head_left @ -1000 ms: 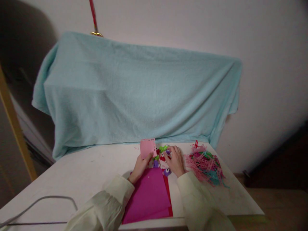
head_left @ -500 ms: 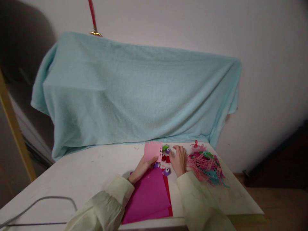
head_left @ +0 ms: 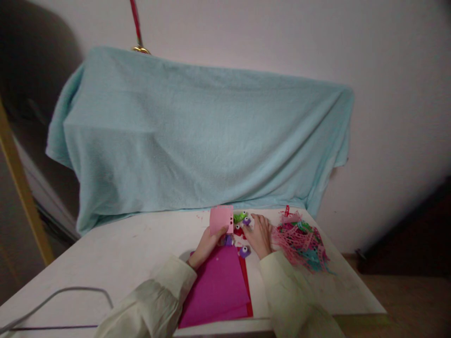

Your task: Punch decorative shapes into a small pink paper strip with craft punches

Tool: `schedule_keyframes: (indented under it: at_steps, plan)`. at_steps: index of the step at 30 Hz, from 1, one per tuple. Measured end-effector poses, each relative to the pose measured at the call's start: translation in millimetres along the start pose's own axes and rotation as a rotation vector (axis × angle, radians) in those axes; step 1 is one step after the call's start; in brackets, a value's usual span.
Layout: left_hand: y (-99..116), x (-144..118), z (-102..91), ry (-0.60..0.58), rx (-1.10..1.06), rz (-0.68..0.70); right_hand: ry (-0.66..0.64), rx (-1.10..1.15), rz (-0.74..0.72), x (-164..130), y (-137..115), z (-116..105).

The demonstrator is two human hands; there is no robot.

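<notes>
Nearest, at 6 o'clock: two pale sleeves (head_left: 155, 300) coming in over the table (head_left: 105, 253) front edge. Between them lay magenta paper (head_left: 218, 286) on a red sheet (head_left: 246, 281), the lower edge reaching the table's front rim. At 8 o'clock ran a grey cable (head_left: 70, 295) across bare white top; wide open room there, from the cable up to the cloth's hem. At 4 o'clock, more bare top out to the right edge and its corner, dark floor beyond.

Farther in, at the middle: left hand (head_left: 206, 246) raised off the paper, thumb and fingers pinched narrow on the lower edge of a pink card (head_left: 221, 219), held upright, small holes along its right edge. Just right of the card, a cluster of small punches (head_left: 240, 225), green, purple and red; one purple one (head_left: 244, 251) sat apart at the red sheet's top corner. Right hand (head_left: 260, 237) lay palm down, fingers loosely spread and half curled, tips touching the cluster; could not tell whether anything was gripped. Little room between the two hands.

At 3 o'clock from the right hand, just beside it, a heap of pink and teal scraps (head_left: 301, 241), close to the right edge of the table.

Farthest, at 12 o'clock: a teal cloth (head_left: 197, 141) draped over something bulky, its hem meeting the table's back edge and closing that side. Above it a red pole (head_left: 136, 23) against the wall (head_left: 282, 33).
</notes>
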State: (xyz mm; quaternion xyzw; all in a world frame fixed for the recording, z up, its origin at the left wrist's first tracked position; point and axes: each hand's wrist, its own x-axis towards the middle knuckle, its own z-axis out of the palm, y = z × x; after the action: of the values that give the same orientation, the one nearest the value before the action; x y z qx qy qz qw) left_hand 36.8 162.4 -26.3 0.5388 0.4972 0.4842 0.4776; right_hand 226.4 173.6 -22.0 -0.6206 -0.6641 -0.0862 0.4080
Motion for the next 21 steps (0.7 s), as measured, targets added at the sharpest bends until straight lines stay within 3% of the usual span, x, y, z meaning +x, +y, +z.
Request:
schedule_keyframes:
  at_steps: [5, 10, 15, 21]
  plan:
    - [-14.2, 10.1, -7.7, 0.126, 0.028, 0.051, 0.108, 0.203, 0.075, 10.0, 2.5, -12.3]
    - [-21.8, 12.6, -8.8, 0.146, 0.034, 0.024, 0.243, 0.520, 0.266, 19.1, 24.9, -17.5]
    - [-22.7, 13.5, -8.4, 0.163, 0.042, 0.007, 0.254, 0.636, 0.381, 19.4, 39.9, -11.4]
    - [-14.8, 10.1, -9.0, 0.160, 0.048, 0.011, 0.233, 0.710, 0.436, 21.0, 37.1, -8.2]
